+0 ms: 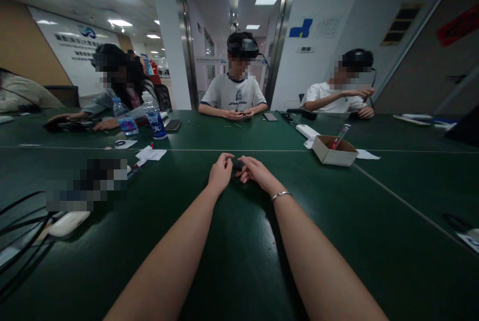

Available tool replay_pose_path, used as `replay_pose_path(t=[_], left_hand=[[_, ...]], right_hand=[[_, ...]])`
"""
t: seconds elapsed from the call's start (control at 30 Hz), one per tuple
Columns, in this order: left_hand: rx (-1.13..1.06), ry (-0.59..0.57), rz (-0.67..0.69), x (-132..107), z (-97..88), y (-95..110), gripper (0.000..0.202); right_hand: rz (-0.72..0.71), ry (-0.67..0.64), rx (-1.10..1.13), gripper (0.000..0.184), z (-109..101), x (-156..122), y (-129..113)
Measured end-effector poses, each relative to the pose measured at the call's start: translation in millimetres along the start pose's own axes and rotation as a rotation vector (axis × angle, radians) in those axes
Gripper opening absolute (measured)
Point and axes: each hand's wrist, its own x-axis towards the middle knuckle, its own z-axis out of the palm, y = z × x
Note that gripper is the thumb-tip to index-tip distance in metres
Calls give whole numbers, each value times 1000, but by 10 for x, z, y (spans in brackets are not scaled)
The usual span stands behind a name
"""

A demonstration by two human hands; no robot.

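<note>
The left hand [220,174] and the right hand [256,171] are hovering or resting (which of the two, I cannot tell) close together over the middle of the green counter [239,271]. A small dark object [237,166] is sitting in the narrow space between them, its ends partly hiding behind the fingers. The left grip is bending inward with its thumb and forefinger near each other; the right grip is curling toward the object from the right. I cannot tell which grip is actually holding it. A silver bracelet [281,195] is circling the right wrist.

To the right and farther off, an open cardboard box [339,158] is standing on the counter, and a red tube [340,136] is leaning up out of it. A white device [307,131] is lying just left of the box. On the far left, two bottles [154,120] are standing side by side, with a dark phone [173,125] lying to their right. Nearer, some white papers [155,154] are lying left of the hands, and a white rounded item [70,223] is resting at the near left.

Across the counter, a person in a printed T-shirt [234,91] is wearing a headset and working with both hands.
</note>
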Motion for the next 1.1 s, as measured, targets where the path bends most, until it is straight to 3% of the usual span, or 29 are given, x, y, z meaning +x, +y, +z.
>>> replay_pose_path(t=[0.1, 0.2, 0.23, 0.33, 0.4, 0.53, 0.57, 0.67, 0.73, 0.87, 0.9, 0.93, 1.03, 1.1], left_hand=[[13, 0, 5, -2, -1, 4, 22], [16, 0, -18, -2, -7, 7, 22], [15, -3, -25, -4, -9, 8, 22], [13, -17, -23, -11, -10, 9, 22], [11, -28, -15, -14, -8, 4, 22], [5, -23, -22, -16, -8, 3, 23], [6, -23, -24, -17, -10, 9, 23], [16, -32, -25, -24, -17, 34, 23], [22, -27, -21, -25, -19, 42, 23], [6, -10, -25, -15, -11, 21, 22], [3, -9, -25, -12, -8, 14, 22], [1, -8, -23, -11, -5, 8, 22], [7, -11, -14, -13, -5, 4, 22], [16, -18, -19, -18, -11, 13, 22]], right_hand=[[-38, -28, -42, 24, -12, 4, 13], [-84, -47, 0, 61, -31, -11, 8], [-72, -40, 4, 64, -31, -12, 5], [-2, -18, -30, 40, -17, -5, 5], [-24, -13, -31, 37, -13, -9, 7], [-127, -33, 46, 83, -27, -35, 2], [-112, -33, 45, 83, -26, -34, 0], [-31, -7, -9, 47, -10, -17, 2], [-39, -19, -21, 36, -9, -14, 3], [-119, -55, 75, 80, -45, -41, -1], [-109, -44, 89, 83, -49, -41, 0], [-86, -25, 86, 77, -47, -35, 2], [-24, 35, 10, 34, -20, 1, 19], [-54, 46, -15, 24, -9, 14, 30]])
